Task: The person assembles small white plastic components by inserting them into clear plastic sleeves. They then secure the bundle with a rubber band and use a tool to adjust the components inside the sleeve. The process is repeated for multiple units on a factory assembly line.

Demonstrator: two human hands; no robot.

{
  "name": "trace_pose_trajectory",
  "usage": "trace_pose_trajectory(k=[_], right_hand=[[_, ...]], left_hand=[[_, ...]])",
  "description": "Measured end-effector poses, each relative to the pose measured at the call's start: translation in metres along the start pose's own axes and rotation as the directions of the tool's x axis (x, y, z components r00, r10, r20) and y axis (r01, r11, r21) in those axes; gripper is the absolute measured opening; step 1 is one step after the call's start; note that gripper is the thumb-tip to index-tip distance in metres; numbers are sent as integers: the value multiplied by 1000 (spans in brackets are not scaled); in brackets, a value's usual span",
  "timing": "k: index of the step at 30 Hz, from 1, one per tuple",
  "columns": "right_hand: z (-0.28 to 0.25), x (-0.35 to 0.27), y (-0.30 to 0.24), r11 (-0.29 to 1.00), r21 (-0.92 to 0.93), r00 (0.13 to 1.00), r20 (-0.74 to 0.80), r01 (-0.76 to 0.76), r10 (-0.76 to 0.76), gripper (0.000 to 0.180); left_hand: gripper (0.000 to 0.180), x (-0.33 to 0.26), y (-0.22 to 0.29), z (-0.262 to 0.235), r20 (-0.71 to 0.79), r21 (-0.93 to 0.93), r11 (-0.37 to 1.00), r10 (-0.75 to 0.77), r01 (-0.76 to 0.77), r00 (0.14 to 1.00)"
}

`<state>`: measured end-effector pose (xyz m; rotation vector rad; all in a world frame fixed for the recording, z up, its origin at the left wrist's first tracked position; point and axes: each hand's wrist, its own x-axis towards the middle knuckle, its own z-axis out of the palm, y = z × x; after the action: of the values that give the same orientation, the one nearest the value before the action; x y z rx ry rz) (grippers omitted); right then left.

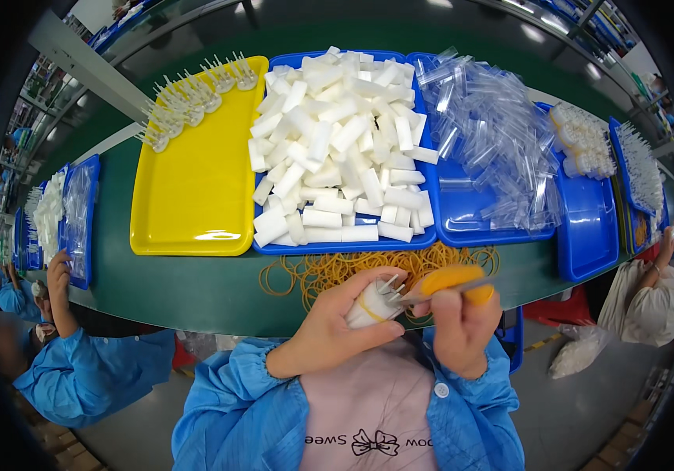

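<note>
My left hand [335, 326] is closed round a white foam roll [370, 308] that has a yellow rubber band about it. Thin pale prongs stick out of the roll's top, toward my right hand. Fingers of my right hand [462, 326] pinch a thin grey tool [431, 296], blurred, its tip close to the prongs. Orange material [453, 278] lies at those fingers; I cannot tell whether it is a handle or finger covers. Just beyond both hands, a loose heap of yellow rubber bands [329, 271] is spread on the green table [196, 294].
A yellow tray [196, 196] has several pronged white pieces [188, 102] along its far edge. Right of it, a blue tray [313, 248] is heaped with white foam blocks [337, 133]; another blue tray [502, 235] holds clear plastic tubes [486, 125]. Co-workers sit at both sides, a blue sleeve [94, 369] at left.
</note>
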<state>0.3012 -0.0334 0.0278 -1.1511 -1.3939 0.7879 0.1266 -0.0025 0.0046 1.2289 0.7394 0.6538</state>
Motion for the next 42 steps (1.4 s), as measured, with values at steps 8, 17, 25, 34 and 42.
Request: trace_pose_trajectory(k=[8, 17, 25, 34, 42], right_hand=[[1, 3, 6, 914, 330, 968, 2, -237, 251, 18], [4, 2, 7, 967, 179, 978, -73, -180, 195, 15], [3, 12, 6, 896, 298, 938, -7, -329, 347, 20], [-5, 9, -3, 981, -176, 995, 75, 82, -70, 11], [-9, 13, 12, 853, 512, 970, -141, -101, 199, 18]], left_hand=[[60, 4, 2, -3, 49, -15, 999, -31, 32, 998], [60, 5, -5, -4, 6, 12, 999, -41, 41, 999], [59, 6, -1, -7, 75, -157, 980, -108, 118, 991], [60, 3, 15, -7, 79, 22, 997, -81, 80, 994], [57, 5, 13, -10, 197, -462, 864, -121, 201, 973]])
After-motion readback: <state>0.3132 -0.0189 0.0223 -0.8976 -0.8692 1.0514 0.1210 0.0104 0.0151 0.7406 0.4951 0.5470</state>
